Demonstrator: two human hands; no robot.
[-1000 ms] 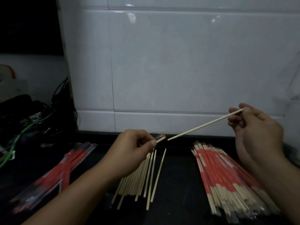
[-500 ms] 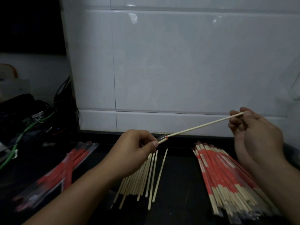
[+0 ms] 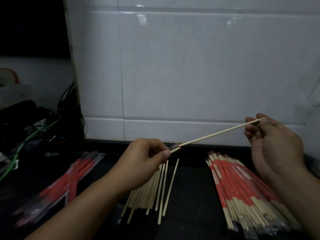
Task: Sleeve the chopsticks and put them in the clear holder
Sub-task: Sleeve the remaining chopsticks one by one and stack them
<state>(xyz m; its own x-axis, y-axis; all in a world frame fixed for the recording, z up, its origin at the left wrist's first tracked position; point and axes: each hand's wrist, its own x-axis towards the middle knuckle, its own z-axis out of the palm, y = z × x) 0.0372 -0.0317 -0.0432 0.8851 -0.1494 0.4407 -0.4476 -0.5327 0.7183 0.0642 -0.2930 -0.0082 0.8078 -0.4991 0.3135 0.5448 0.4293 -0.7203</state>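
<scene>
A pair of pale bamboo chopsticks (image 3: 214,133) slants up to the right above the dark counter. My right hand (image 3: 273,144) pinches its upper end. My left hand (image 3: 143,161) grips a clear, red-edged sleeve (image 3: 174,147) at the lower end, where the tip has just entered the sleeve's mouth; most of the sleeve is hidden in my fist. Bare chopsticks (image 3: 155,189) lie fanned on the counter under my left hand. A stack of red-and-clear sleeved chopsticks (image 3: 242,189) lies to the right. No clear holder is visible.
A pile of empty red-and-clear sleeves (image 3: 65,182) lies on the left of the black counter (image 3: 190,196). Tangled cables, one green (image 3: 31,137), and dark devices sit at the far left. A white tiled wall (image 3: 181,75) rises close behind the counter.
Both hands hold nearly the same pose. The right hand has lowered a little, and the chopstick tip has slid slightly into the sleeve's mouth.
</scene>
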